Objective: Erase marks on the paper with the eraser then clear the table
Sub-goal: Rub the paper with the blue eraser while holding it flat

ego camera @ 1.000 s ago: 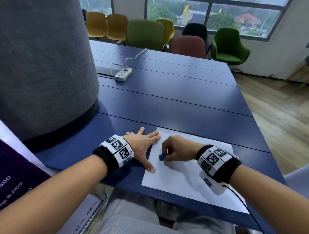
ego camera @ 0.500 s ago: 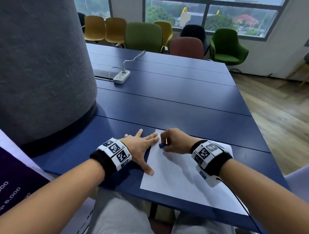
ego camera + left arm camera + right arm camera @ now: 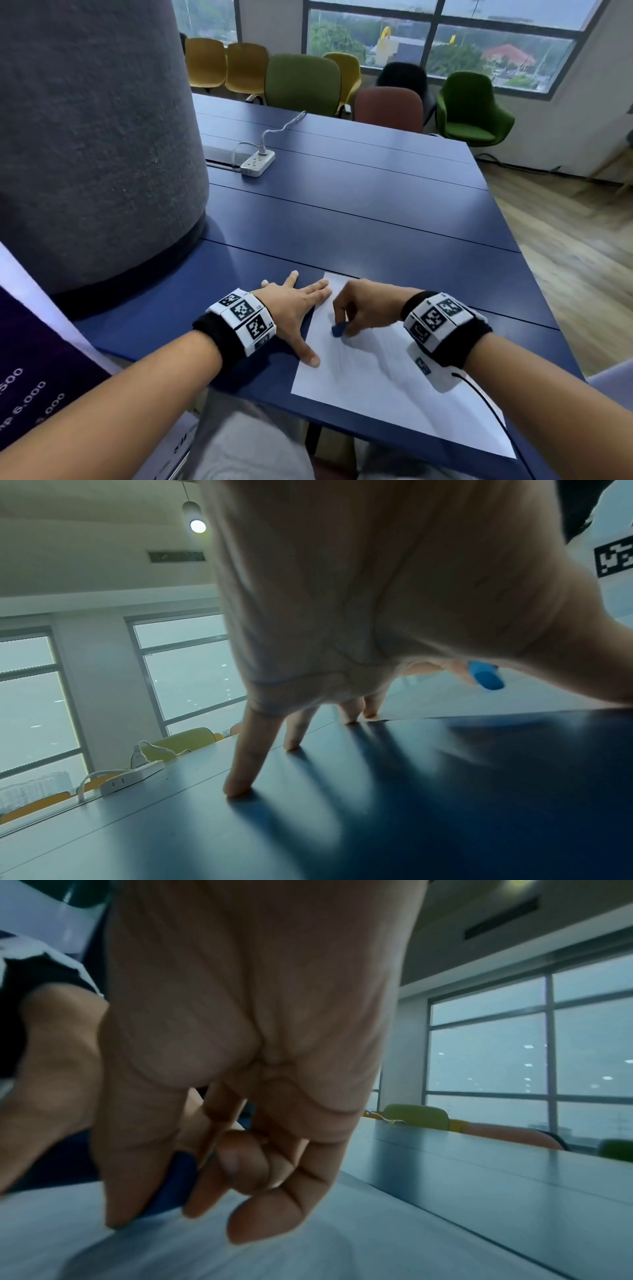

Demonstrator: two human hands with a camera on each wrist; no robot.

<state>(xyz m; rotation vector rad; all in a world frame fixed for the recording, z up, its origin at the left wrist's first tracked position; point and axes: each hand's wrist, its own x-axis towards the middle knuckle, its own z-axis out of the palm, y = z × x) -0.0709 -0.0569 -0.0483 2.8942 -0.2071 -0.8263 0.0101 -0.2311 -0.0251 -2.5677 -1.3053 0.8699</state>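
A white sheet of paper (image 3: 376, 383) lies at the near edge of the blue table (image 3: 342, 219). My right hand (image 3: 363, 308) pinches a small blue eraser (image 3: 338, 329) and presses it on the paper's upper left part. The eraser (image 3: 486, 679) also shows in the left wrist view and, between thumb and fingers, as the eraser (image 3: 178, 1180) in the right wrist view. My left hand (image 3: 294, 308) lies flat with fingers spread, two fingertips and the thumb on the paper's left edge, the other fingers on the table. Faint grey marks are barely visible near the eraser.
A large grey felt-covered column (image 3: 96, 137) stands on the table's left. A white power strip (image 3: 257, 163) with a cable lies further back. Several coloured chairs (image 3: 301, 85) line the far side. The table's right edge drops to a wooden floor (image 3: 565, 246).
My right hand rubs the eraser back and forth: it went up toward the paper's top edge, then came back down. My left hand stays pressed in place.
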